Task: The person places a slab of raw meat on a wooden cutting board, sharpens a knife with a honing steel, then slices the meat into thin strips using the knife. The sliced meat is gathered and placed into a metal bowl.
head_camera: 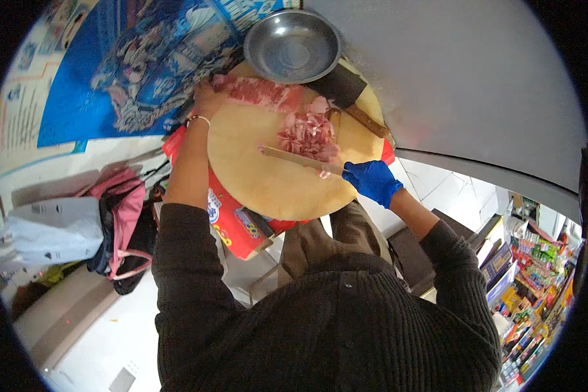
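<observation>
My right hand [372, 182], in a blue glove, grips a knife [304, 160] whose blade lies low over the round cutting board [255, 181], at the near edge of a heap of cut raw meat [308, 134]. My left hand [207, 100], bare and with a band at the wrist, is at the board's far left edge, by the left end of a long slab of raw meat [259, 93]; its fingers are partly hidden, so I cannot tell whether they hold the slab. A cleaver [340, 88] with a wooden handle lies at the board's back right.
A round metal pan [293, 46] stands at the board's far edge. Red printed packaging [235, 220] shows beneath the board. A large grey panel [460, 83] rises at the right, a blue poster [83, 103] at the left. Bags [59, 228] are at the left; packaged goods [534, 284] fill the far right.
</observation>
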Demonstrator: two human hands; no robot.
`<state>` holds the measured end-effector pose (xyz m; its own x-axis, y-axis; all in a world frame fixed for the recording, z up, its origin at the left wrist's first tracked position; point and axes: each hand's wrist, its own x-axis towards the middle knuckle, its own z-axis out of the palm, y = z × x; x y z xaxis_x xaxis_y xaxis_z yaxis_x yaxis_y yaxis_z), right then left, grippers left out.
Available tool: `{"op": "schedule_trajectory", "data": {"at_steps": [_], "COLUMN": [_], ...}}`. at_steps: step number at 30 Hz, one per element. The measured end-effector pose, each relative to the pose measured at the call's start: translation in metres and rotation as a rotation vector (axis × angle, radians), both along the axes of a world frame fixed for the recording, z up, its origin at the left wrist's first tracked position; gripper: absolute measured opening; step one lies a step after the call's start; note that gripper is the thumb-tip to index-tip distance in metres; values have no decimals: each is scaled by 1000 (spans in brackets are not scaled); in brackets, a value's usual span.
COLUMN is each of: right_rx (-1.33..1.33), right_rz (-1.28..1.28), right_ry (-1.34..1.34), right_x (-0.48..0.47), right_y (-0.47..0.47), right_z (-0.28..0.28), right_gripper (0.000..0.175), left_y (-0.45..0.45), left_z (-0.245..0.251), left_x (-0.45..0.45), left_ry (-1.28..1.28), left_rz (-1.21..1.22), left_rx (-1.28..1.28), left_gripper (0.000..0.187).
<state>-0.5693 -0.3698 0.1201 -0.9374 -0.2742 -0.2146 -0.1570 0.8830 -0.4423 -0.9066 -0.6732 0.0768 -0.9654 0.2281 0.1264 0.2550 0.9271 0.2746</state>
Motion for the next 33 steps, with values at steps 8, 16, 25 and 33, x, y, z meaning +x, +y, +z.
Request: {"op": "schedule_trajectory", "data": {"at_steps": [8, 16, 25, 33], "right_rx": [-144, -87, -39, -165], "right_rz": [35, 173, 218, 33], "right_ry": [-153, -122, -102, -178], "right_x": [10, 6, -50, -133], "right_y": [-5, 12, 7, -28], "right_z": [29, 6, -28, -13], "right_gripper": [17, 17, 21, 34], "left_y": [-13, -21, -140, -177], "left_z": [2, 32, 131, 142], "left_x": [-18, 72, 200, 292], "left_ry": [-829, -720, -418, -413], "left_rz": [245, 366, 428, 531], "left_rx": [694, 1271, 1533, 1420], "left_gripper": [60, 38, 36, 41]}}
